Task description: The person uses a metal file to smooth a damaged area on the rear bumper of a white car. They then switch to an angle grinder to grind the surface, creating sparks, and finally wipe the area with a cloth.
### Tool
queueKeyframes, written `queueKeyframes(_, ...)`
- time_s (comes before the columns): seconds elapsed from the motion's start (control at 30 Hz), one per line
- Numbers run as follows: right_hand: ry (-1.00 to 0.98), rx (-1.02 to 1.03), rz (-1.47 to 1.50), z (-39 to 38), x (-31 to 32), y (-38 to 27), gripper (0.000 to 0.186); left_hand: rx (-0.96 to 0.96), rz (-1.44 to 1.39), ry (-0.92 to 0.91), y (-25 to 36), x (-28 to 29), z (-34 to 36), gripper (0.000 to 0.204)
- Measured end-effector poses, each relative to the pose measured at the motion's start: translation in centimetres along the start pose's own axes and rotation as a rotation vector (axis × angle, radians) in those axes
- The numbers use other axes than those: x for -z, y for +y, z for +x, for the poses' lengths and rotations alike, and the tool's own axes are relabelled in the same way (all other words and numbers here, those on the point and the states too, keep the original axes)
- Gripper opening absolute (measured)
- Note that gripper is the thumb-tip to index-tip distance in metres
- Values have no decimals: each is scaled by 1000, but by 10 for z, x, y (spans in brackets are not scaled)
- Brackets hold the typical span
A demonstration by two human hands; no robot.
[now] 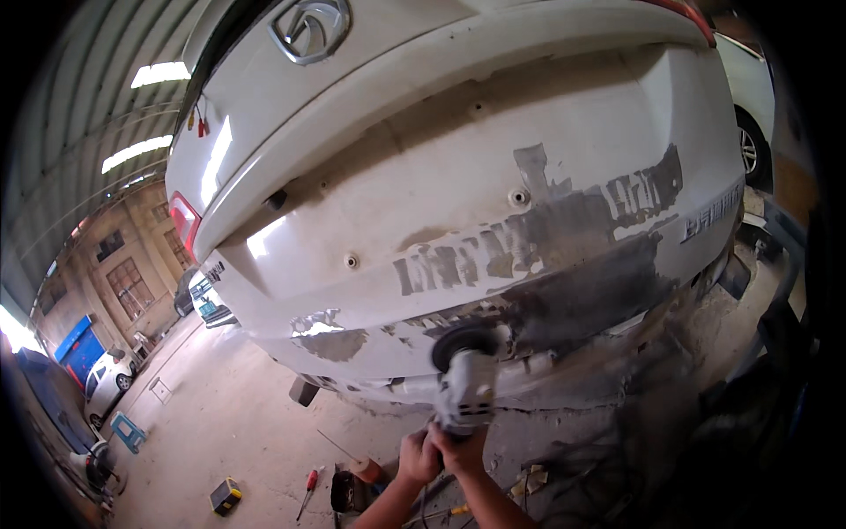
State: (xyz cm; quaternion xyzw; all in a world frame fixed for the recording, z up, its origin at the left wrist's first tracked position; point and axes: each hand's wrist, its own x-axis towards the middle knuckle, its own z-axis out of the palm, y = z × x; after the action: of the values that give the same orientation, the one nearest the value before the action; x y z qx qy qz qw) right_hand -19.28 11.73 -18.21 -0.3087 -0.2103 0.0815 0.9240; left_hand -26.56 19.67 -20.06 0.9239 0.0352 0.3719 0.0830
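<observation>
Grinder body (pixel 467 388) forward of two-handed grip (pixel 458 450)

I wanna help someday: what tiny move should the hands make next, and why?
Maybe the left hand and right hand should ease the grinder slightly left: its disc sits beside the big dark patch, while white paint shows toward the small gray patch.

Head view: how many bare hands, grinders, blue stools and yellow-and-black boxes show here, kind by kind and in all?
Bare hands (left hand, right hand): 2
Grinder: 1
Blue stool: 1
Yellow-and-black box: 1
Total: 5
</observation>
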Motion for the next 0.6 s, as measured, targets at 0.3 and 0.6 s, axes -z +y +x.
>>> queueKeyframes(0.3, -89, -14, -107, -1, 11, -3, 24, 208, -230, -11, 5, -11, -3, 41)
queueKeyframes(0.6, -223, -89, -207, -7, 28, 5, 30, 250, -212, 42, 13, -19, -17, 39)
